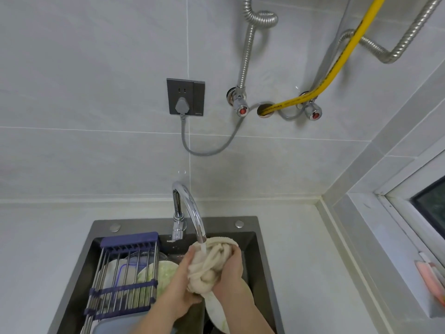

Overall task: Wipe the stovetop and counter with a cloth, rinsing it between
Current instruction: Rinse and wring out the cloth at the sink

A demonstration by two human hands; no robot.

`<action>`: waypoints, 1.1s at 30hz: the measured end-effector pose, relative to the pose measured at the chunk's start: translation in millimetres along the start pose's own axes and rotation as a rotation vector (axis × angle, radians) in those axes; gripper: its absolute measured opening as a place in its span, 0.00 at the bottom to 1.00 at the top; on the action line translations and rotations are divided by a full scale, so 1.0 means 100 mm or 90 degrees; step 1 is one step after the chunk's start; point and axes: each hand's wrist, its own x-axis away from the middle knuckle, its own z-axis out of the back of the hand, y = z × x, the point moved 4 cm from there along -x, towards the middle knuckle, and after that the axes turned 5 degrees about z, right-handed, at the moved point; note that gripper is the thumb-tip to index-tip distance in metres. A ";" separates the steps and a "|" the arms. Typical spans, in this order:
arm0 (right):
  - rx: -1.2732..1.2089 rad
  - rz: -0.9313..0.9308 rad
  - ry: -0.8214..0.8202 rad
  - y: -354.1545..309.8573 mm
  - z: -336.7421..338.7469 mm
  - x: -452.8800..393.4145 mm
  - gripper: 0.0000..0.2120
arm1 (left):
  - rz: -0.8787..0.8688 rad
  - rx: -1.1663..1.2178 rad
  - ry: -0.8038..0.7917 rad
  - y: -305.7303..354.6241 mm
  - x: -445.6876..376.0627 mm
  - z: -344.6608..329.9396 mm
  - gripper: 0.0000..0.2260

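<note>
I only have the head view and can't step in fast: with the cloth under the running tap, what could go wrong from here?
1. Water from the faucet hits the bunched cloth high in the sink; wringing may splash the counter.
2. Dishes under the rack could catch dirty runoff.
3. The left hand and right hand could lose their grip on the wet cloth.

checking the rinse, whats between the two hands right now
In the head view, the bunched cloth sits between the left hand and right hand, under the faucet stream.
</note>
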 end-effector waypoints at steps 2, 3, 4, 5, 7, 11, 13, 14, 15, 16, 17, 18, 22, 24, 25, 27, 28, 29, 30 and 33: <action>-0.021 -0.052 -0.007 0.03 0.02 0.00 0.26 | 0.005 0.039 -0.031 0.02 0.03 -0.01 0.32; -0.011 -0.048 -0.009 0.04 0.02 -0.03 0.26 | -0.006 0.052 -0.030 0.04 0.02 -0.03 0.32; 0.004 -0.043 -0.014 0.04 0.02 -0.04 0.26 | -0.024 0.060 -0.023 0.07 0.01 -0.03 0.31; 0.032 -0.021 -0.008 0.02 0.01 -0.10 0.26 | -0.053 0.040 -0.007 0.13 0.00 -0.04 0.29; 0.145 0.036 0.004 -0.03 0.03 -0.20 0.25 | -0.120 -0.007 0.062 0.26 -0.04 -0.05 0.22; 0.324 0.116 0.003 -0.11 -0.04 -0.17 0.22 | -0.260 -0.112 0.185 0.47 0.03 -0.12 0.08; 0.337 0.131 0.028 0.00 -0.04 -0.12 0.22 | -0.296 -0.128 0.202 0.49 0.05 -0.13 0.04; 0.332 0.152 0.061 0.03 -0.02 -0.11 0.25 | -0.311 -0.117 0.205 0.50 0.06 -0.14 0.05; 0.318 0.169 0.087 0.07 0.04 -0.14 0.29 | -0.315 -0.110 0.205 0.50 0.06 -0.15 0.06; 0.293 0.166 0.088 0.08 0.06 -0.14 0.30 | -0.318 -0.108 0.209 0.49 0.07 -0.16 0.06; 0.270 0.160 0.065 0.11 0.06 -0.17 0.28 | -0.321 -0.109 0.213 0.49 0.07 -0.16 0.06; 0.261 0.148 0.037 0.12 0.03 -0.15 0.22 | -0.318 -0.102 0.213 0.49 0.06 -0.15 0.06; 0.214 0.106 0.014 0.17 -0.07 0.01 0.20 | -0.241 -0.088 0.212 0.48 0.02 -0.18 0.05; 0.244 0.176 -0.002 0.23 -0.12 0.09 0.17 | -0.238 -0.149 0.220 0.45 -0.02 -0.18 0.08; 0.286 0.223 0.003 0.25 -0.10 0.13 0.16 | -0.255 -0.205 0.233 0.42 -0.03 -0.18 0.08; 0.356 0.301 0.041 0.19 -0.08 0.19 0.16 | -0.301 -0.290 0.272 0.36 -0.06 -0.14 0.08; 0.388 0.321 0.057 0.18 -0.07 0.17 0.16 | -0.310 -0.297 0.284 0.35 -0.06 -0.13 0.08; 0.411 0.328 0.064 0.17 -0.07 0.16 0.16 | -0.307 -0.292 0.294 0.34 -0.04 -0.13 0.08; 0.438 0.331 0.067 0.17 -0.07 0.14 0.16 | -0.307 -0.288 0.304 0.34 -0.03 -0.12 0.07; 0.534 0.360 0.060 0.12 -0.10 0.07 0.19 | -0.318 -0.266 0.337 0.37 0.04 -0.15 0.05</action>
